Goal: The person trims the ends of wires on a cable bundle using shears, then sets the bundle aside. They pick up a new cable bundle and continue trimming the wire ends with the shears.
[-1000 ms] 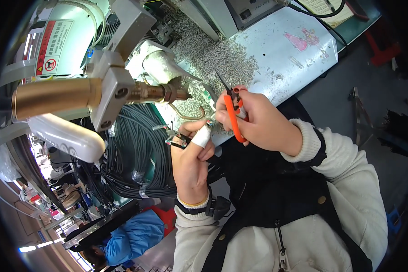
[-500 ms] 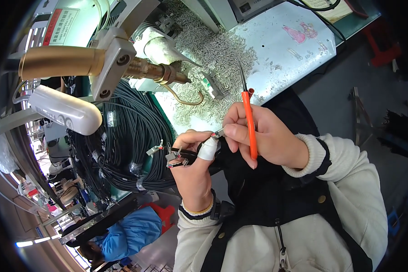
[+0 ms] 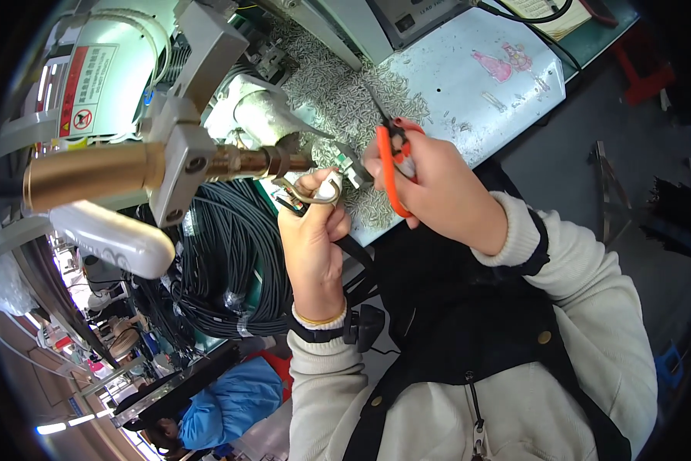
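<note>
My left hand (image 3: 315, 223), with white wrapping on one digit, is closed on black cables (image 3: 355, 250) that trail below it. Their ends are mostly hidden behind the fingers and a curved brass tube (image 3: 332, 192). These fingertips are beside a small metal holder (image 3: 353, 170) bearing a green piece, just under the tip of a brass-coloured soldering head (image 3: 238, 163). In my right hand (image 3: 445, 180) is a pair of slim pointed pliers (image 3: 392, 173) with orange handles, its dark jaws pointing away from me. The fingertips reach the holder's right side; whether they pinch anything else is hidden.
Many tiny silvery metal pieces (image 3: 330, 84) cover the work plate (image 3: 507, 107) around the holder. Coiled black cables (image 3: 234, 253) lie at left. A white rounded cylinder (image 3: 115, 238) hangs below the soldering head. A grey control box (image 3: 418, 23) stands behind. A person in blue (image 3: 234, 403) sits at lower left.
Both hands have moved forward from over my lap to the holder, the left bringing its cables under the soldering head. The pliers' orange handles have spread apart. The view has shifted slightly.
</note>
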`<state>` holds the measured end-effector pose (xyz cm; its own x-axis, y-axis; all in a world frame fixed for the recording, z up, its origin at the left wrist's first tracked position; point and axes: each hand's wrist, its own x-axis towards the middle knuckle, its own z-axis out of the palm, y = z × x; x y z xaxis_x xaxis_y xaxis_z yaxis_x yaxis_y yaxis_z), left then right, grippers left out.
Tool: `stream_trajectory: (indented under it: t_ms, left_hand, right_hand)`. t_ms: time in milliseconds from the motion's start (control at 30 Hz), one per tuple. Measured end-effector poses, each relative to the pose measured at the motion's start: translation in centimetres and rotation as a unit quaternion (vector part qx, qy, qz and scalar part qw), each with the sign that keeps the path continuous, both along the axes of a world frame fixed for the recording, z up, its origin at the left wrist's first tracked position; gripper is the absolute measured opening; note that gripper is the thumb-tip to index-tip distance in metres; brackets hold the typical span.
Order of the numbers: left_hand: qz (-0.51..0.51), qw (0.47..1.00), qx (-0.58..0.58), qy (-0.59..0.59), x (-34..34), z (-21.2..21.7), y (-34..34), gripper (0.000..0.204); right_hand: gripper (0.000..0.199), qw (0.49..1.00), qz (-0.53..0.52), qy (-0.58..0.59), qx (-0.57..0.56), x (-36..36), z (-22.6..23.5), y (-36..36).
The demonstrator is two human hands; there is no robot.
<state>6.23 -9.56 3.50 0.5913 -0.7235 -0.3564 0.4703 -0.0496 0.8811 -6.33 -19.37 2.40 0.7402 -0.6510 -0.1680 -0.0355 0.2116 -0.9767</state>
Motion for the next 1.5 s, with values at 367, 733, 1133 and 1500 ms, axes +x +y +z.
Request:
stream_trajectory:
  t_ms: [367,733,1133,1500]
  left_hand:
    - [-0.061,0.998,0.002,-0.006,2.1,-0.1,-0.4,0.024]
    - [-0.04,0.996,0.041,-0.063,0.9,0.3,-0.3,0.031]
    - [-0.049,0.996,0.021,-0.065,1.1,0.1,0.0,0.025]
    - [-0.003,0.994,0.037,-0.104,-3.0,1.0,2.8,0.013]
  right_hand:
    - [0.013,0.994,0.006,0.0,-0.107,2.9,-0.8,-1.4]
    - [0.016,0.987,-0.017,0.003,-0.163,2.9,-1.5,-1.2]
    - [0.018,0.99,-0.011,-0.021,-0.136,2.6,-1.4,-1.1]
    - [0.023,0.972,-0.004,-0.046,-0.232,-0.6,-0.5,-0.6]
